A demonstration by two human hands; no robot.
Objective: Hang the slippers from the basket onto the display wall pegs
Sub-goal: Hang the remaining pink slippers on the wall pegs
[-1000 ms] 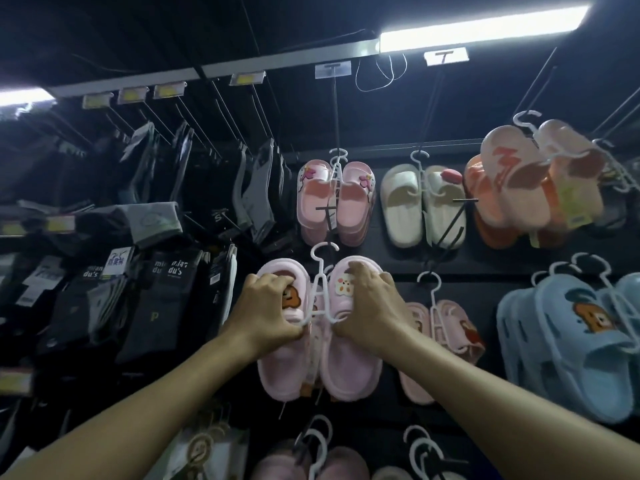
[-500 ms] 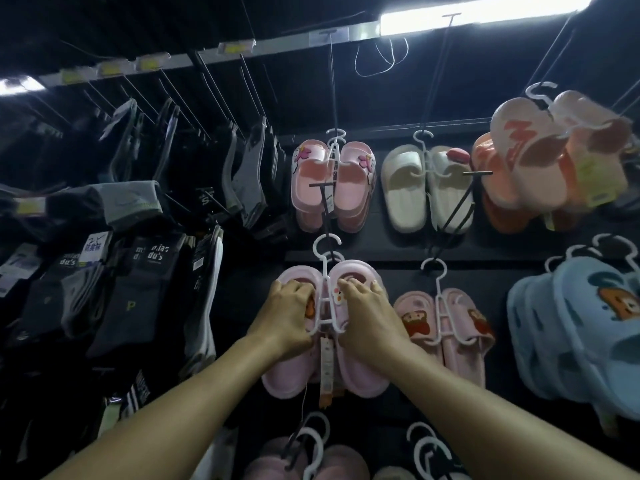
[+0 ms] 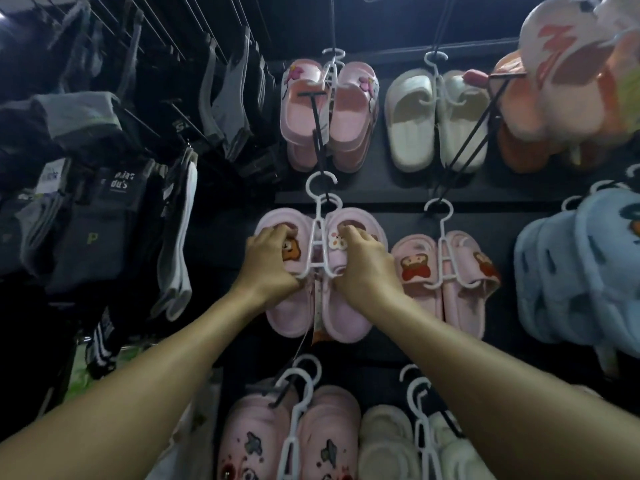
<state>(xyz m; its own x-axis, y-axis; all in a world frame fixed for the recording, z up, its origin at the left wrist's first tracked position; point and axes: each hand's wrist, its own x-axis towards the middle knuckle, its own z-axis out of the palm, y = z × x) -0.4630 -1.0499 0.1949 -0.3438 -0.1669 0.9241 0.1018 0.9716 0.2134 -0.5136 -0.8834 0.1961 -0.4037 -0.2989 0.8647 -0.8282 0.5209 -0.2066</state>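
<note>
1. Found the pink bear slippers [image 3: 346,317] at mid-height on the display wall [image 3: 381,195], clipped side by side on a white hanger [image 3: 320,245], with a price tag [image 3: 317,329] dangling between them.
2. Saw the left hand [image 3: 270,261] gripping the left slipper, fingers curled over its strap, and the right hand [image 3: 363,268] gripping the right slipper the same way; neither hand slack.
3. Noted the hanger's hook [image 3: 322,183] looped at the black peg [image 3: 317,133], just ahead of a second white hook; could not tell whether it sat fully home.
4. Judged as the step in hand: seating the hook. Called for level grips, a push back along the peg towards the hook behind, then weight eased on before any release.
5. Spotted a strawberry-bear pink pair [image 3: 460,296] just beside the right hand, pink clogs [image 3: 311,438] below, a pink pair [image 3: 349,112] and white slides [image 3: 412,126] above, blue clogs [image 3: 571,278] further right, and socks [image 3: 97,216] on the left.
6. Reckoned the tight neighbours likeliest to be knocked, and the peg's crossbar end likeliest to catch.
</note>
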